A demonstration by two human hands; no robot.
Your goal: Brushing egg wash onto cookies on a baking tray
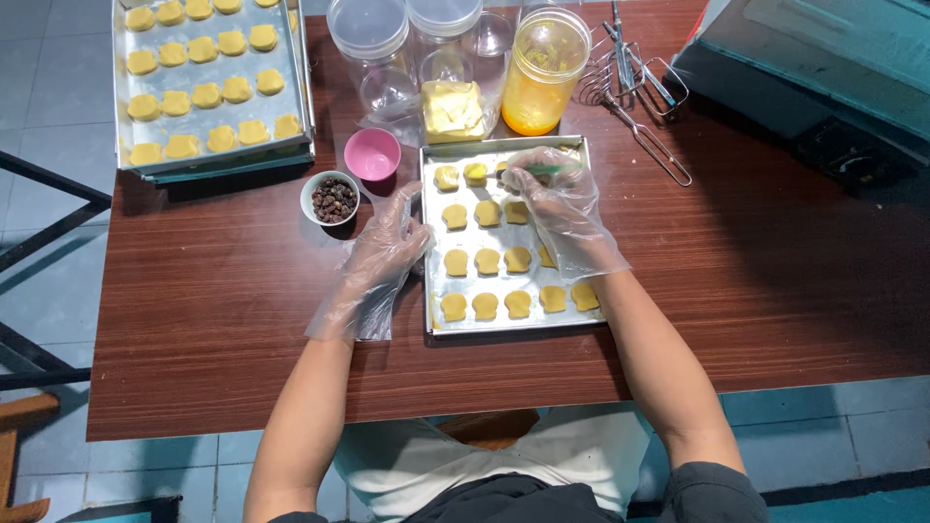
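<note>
A metal baking tray lies on the brown table with several yellow dough pieces in rows. My left hand, in a clear plastic glove, rests against the tray's left rim. My right hand, also gloved, holds a thin green-handled brush over the dough pieces in the tray's far row.
A second tray of dough pieces sits at the far left. A small bowl of raisins, a pink cup, clear jars, a butter block, a jar of yellow liquid and mixer whisks stand behind.
</note>
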